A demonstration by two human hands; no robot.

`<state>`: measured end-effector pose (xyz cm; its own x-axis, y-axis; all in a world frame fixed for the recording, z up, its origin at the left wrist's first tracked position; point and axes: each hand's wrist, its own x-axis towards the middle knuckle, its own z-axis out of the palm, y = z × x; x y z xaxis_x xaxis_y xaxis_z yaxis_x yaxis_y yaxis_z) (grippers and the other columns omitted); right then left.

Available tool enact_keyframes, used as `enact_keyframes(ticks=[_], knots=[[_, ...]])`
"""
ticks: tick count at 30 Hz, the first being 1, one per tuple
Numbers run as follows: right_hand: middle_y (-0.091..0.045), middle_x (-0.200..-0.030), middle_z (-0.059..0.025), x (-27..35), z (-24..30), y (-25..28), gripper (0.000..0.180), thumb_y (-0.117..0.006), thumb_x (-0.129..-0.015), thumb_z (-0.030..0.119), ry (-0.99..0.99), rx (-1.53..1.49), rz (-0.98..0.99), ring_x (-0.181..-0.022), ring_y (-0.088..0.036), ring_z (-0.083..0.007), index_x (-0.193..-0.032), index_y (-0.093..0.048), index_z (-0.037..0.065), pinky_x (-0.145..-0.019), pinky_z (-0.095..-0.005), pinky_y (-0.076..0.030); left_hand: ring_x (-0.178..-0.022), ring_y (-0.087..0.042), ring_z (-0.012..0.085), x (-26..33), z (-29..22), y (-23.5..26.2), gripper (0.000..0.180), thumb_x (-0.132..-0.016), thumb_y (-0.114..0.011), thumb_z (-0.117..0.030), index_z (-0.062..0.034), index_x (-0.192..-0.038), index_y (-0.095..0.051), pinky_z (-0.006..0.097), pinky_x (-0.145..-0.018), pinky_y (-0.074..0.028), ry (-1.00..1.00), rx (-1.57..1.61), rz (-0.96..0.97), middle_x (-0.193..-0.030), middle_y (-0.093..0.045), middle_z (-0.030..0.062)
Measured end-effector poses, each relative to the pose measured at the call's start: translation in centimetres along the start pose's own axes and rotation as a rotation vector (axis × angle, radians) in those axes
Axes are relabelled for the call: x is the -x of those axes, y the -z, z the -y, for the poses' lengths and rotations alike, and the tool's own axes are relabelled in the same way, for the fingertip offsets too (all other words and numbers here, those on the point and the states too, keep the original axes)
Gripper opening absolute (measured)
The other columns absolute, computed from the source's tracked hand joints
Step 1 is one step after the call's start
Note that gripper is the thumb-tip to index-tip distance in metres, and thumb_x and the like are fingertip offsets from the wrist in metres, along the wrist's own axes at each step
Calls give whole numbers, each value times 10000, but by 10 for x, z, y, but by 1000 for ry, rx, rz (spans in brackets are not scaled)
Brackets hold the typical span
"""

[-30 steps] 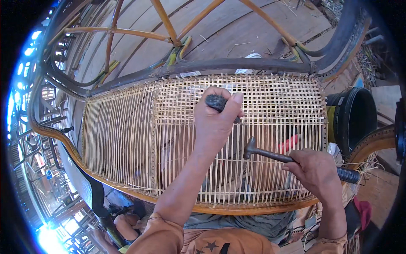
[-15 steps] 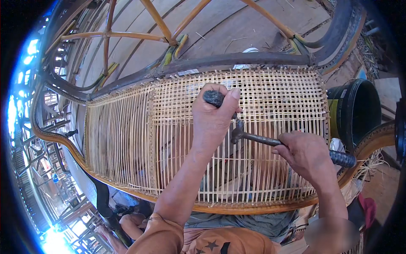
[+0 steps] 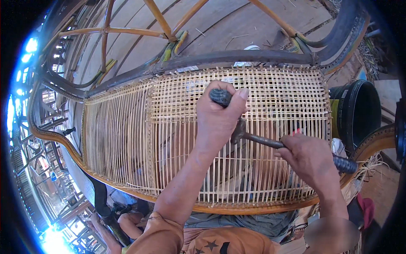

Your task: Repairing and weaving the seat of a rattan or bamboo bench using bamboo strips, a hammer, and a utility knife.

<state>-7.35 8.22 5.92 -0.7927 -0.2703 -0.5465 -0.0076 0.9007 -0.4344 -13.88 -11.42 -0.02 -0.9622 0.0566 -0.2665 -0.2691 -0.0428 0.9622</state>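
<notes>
A black bucket (image 3: 357, 112) stands at the right, just beside the frame's end. Behind it all runs a wooden plank floor (image 3: 237, 29) strewn with thin straw-like scraps. Bare cane struts (image 3: 156, 19) rise at the top. A small red cloth (image 3: 367, 208) lies low on the right, near loose pale fibres (image 3: 372, 163).

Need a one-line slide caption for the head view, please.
Left hand holds a dark-handled tool on the cane panel; right hand holds a hammer.

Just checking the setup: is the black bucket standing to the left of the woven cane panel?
No, the black bucket stands at the right end of the woven cane panel.
</notes>
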Motion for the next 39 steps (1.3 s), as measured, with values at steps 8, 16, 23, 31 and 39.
enact_keyframes(ticks=[8, 16, 23, 31, 39], knots=[[-605, -729, -103, 12, 4, 2, 231, -613, -876, 301, 31, -4, 40, -709, -625, -304, -838, -611, 74, -628, -419, -485, -609, -602, 113, 2, -1, -2, 168, -874, -670, -100, -51, -856, -510, 243, -598, -499, 6, 64, 2, -693, -599, 46], [-600, -716, -105, 9, -3, 2, 253, -601, -879, 328, -20, -7, 13, -708, -622, -309, -813, -595, 83, -622, -423, -476, -600, -596, 102, -2, 2, -11, 181, -871, -682, -115, -58, -858, -511, 239, -587, -491, 31, -18, 5, -678, -600, 41], [-605, -699, -118, 24, -1, 2, 257, -616, -869, 317, -5, -15, 43, -690, -621, -313, -791, -600, 72, -622, -433, -472, -609, -563, 51, 5, -3, -18, 204, -872, -694, -145, -61, -849, -509, 198, -566, -463, 16, 119, 35, -700, -585, 1], [-612, -709, -124, 11, -12, 1, 254, -600, -883, 312, -49, -59, -57, -686, -616, -330, -803, -602, 71, -629, -435, -480, -601, -549, 39, 0, 5, -20, 189, -878, -679, -133, -66, -842, -506, 185, -545, -450, 19, 14, 48, -685, -575, -6], [-612, -720, -117, 30, -4, 3, 244, -618, -868, 312, -55, -15, 100, -711, -625, -315, -813, -616, 74, -628, -430, -478, -601, -613, 96, -4, -11, -8, 175, -876, -677, -130, -59, -851, -519, 229, -555, -486, -10, 243, -11, -659, -611, 36]])
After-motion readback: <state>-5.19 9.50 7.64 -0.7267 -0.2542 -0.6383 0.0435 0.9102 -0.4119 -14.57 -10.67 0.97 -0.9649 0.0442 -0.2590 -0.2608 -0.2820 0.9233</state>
